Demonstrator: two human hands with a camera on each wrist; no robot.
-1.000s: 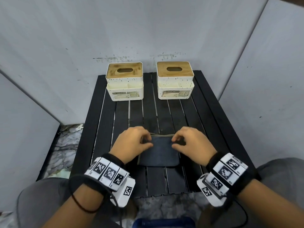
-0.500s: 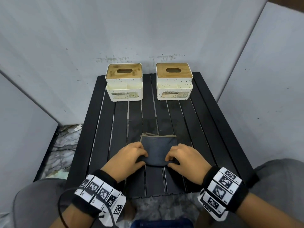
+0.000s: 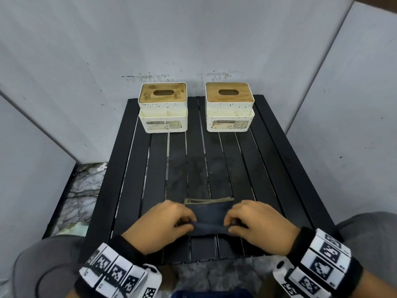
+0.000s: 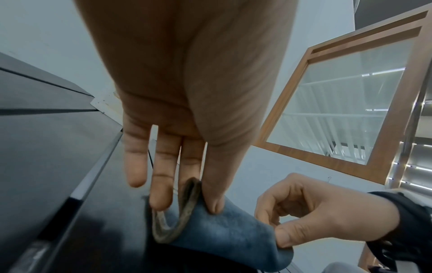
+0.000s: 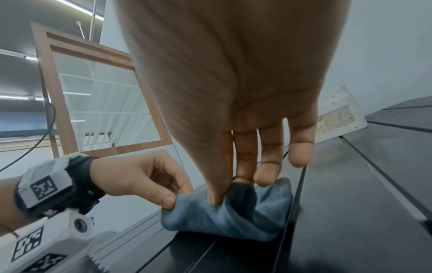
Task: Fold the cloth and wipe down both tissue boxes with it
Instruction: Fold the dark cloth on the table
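Note:
A dark blue-grey cloth [image 3: 209, 214] with an olive hem lies folded near the front of the black slatted table [image 3: 270, 160]. My left hand [image 3: 167, 224] pinches the cloth's near left corner between thumb and fingers, lifted off the slats. My right hand [image 3: 247, 222] pinches the near right corner the same way. The left wrist view shows the cloth [image 4: 217, 230] bent over under my thumb. In the right wrist view the cloth [image 5: 236, 219] bunches beneath my fingertips. Two cream speckled tissue boxes with wooden lids stand at the table's far edge, one left [image 3: 163, 108], one right [image 3: 229, 107].
Grey walls close in behind and on both sides of the table. A gap down to a marbled floor [image 3: 81, 190] runs along the left side. My knees flank the front edge.
Both hands slid from the cloth's far edge back to its near edge, then took hold of the near corners and lifted them. The boxes have not moved.

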